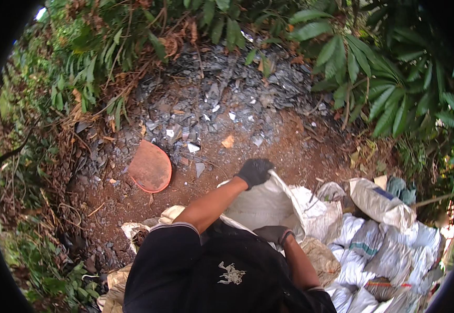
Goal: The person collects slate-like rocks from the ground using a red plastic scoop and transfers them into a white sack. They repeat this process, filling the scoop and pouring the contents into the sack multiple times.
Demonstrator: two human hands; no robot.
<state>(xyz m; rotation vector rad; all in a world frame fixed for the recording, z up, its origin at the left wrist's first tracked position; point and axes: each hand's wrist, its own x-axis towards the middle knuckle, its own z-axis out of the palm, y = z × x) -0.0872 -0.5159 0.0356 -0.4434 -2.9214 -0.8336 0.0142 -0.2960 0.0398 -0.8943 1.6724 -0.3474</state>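
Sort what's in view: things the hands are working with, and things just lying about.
In hand:
- left hand and right hand, both gloved, gripping the white sack

Lying about:
- orange basin
- grey shard heap
- piled sacks

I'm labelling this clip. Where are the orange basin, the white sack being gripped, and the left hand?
orange basin [150, 167], head view, middle of its muddy inside.
white sack [261, 206], head view, its flat side.
left hand [254, 172], head view, back of the black glove.
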